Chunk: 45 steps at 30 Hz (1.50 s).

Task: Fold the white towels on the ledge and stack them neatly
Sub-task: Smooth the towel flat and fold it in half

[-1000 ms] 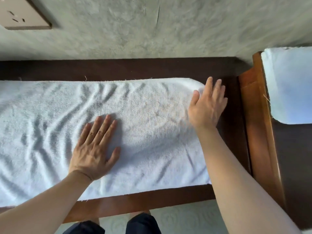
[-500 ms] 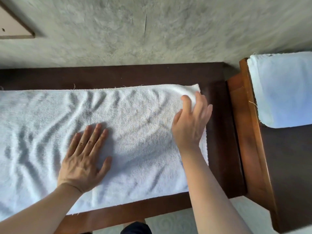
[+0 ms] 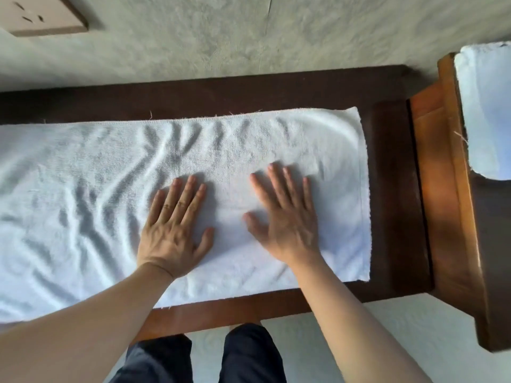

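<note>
1. Trousers [image 3: 204, 357]: dark, two legs at 6 o'clock, nearest the camera, over a pale floor [image 3: 387, 341].

2. Ledge [image 3: 221, 308]: dark brown wood, running from 9 o'clock to 3 o'clock; its near edge lay just beyond the trousers, its far edge met the wall.

3. Towel [image 3: 83, 203]: white terry, spread flat along the ledge, one layer as far as could be told. It ran off the picture at 9 o'clock; its right end stopped short of the ledge's end at 3 o'clock. The left part was creased, the patch by the hands smoother. Loose threads showed on the far hem.

4. Left hand [image 3: 174, 230]: flat on the towel, palm down, fingers straight and close together, pointing to 12 o'clock. It gripped nothing.

5. Right hand [image 3: 287, 217]: flat on the towel just beside the left hand, toward 3 o'clock, fingers straight and slightly spread, somewhat blurred. It gripped nothing. The two hands lay apart, not touching.

6. Cabinet [image 3: 448, 189]: lighter orange-brown wood, at 3 o'clock, butting the ledge's end.

7. Second towel [image 3: 486, 111]: white, lying on the cabinet at 2 o'clock, well apart from the first; cut off by the picture's edge.

8. Wall [image 3: 249, 37]: grey, mottled, at 12 o'clock.

9. Wall plate [image 3: 41, 15]: beige, on the wall at 11 o'clock.
</note>
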Motion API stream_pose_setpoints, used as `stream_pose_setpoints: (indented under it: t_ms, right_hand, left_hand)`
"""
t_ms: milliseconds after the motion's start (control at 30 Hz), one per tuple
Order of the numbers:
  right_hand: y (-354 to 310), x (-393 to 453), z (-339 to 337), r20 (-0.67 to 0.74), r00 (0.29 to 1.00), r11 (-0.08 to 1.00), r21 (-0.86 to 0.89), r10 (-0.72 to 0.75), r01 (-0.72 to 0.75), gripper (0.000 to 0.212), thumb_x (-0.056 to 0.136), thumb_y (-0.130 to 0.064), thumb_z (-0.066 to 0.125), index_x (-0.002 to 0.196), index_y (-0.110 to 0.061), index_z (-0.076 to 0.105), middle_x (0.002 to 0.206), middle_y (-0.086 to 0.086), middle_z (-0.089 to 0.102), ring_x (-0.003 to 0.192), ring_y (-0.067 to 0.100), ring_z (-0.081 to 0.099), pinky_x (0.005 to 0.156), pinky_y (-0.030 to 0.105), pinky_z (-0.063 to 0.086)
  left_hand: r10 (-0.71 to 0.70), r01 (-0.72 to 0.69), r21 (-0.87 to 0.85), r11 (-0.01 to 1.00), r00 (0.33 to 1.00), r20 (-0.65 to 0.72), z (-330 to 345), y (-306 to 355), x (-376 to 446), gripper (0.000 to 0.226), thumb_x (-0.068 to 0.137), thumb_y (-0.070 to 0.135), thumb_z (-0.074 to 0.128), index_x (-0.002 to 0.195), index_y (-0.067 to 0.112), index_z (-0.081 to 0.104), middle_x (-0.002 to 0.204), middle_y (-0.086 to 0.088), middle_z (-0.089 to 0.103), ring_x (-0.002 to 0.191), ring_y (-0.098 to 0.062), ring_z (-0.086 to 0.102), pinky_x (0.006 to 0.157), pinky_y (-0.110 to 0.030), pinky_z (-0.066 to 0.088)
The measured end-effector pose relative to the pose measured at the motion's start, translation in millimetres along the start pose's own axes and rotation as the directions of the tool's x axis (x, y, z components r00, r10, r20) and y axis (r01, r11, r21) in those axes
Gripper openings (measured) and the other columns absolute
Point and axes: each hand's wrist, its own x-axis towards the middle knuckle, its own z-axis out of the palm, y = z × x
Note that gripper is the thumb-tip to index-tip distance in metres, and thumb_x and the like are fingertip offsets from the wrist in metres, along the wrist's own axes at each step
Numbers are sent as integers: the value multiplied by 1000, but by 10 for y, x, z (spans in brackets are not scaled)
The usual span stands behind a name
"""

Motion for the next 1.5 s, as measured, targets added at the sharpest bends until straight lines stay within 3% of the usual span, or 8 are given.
stream_pose_setpoints:
  t_ms: [100,300,533,767,1033,1200,1367,1500]
  right_hand:
    - [252,-46,-28,-3,902,902,-16,431,-431,79,98,-66,24,162,-23,6,169,9,0,156,31,-4,122,62,6]
    - [-313,-578,57,9,997,993,95,-75,74,64,102,-55,39,158,-24,30,167,8,20,155,30,12,120,61,18]
    - [581,-805,-49,39,922,922,21,386,-387,64,103,-56,16,161,-29,14,170,7,5,157,25,-1,124,57,5]
    - [551,-798,-132,30,860,855,96,509,-509,62,106,-50,24,161,-24,15,170,7,3,156,28,3,125,52,5]
    - [463,-1090,-150,-96,516,524,214,851,-824,43,91,-31,67,125,-7,56,140,21,46,122,44,45,93,54,38]
    - [420,-1119,-219,-127,581,591,268,804,-761,13,90,-15,66,96,-9,57,107,15,57,98,40,54,80,48,41]
    - [335,-1160,-427,-178,786,768,420,592,-484,6,96,-7,56,97,-13,54,83,1,56,68,23,56,59,41,49]
    - [88,-1136,-534,-133,934,893,365,331,-265,39,82,1,72,107,-20,51,91,-1,52,60,14,49,50,32,51]
  left_hand:
    - [1,-2,16,1000,1000,19,20,-16,-6,80,95,56,32,162,19,7,169,-4,6,156,-25,1,126,-48,8]
    - [6,-6,3,1000,1000,3,27,-29,-19,81,94,56,33,162,18,10,169,-4,8,156,-25,4,125,-52,12]
    - [8,-8,9,1000,1000,-12,45,-80,-58,82,94,56,34,162,21,5,169,0,3,156,-22,-2,127,-47,5]
    - [55,-57,-34,998,996,-71,15,-20,-92,72,97,50,34,161,24,14,169,-4,10,156,-26,3,126,-51,8]
    - [300,-344,-182,921,925,-232,50,813,107,39,99,33,49,131,16,64,141,-5,59,129,-29,55,106,-45,42]
    - [257,-277,-477,834,960,-109,-80,1779,939,33,100,33,52,127,17,62,128,-3,60,110,-25,60,85,-43,55]
    - [-163,168,-690,704,984,73,-349,2355,1679,55,92,57,61,132,21,51,128,1,52,98,-12,58,76,-21,41]
    - [-224,285,-466,838,957,182,-471,2480,1981,95,73,72,71,142,19,34,139,-2,40,119,-24,57,87,-39,48]
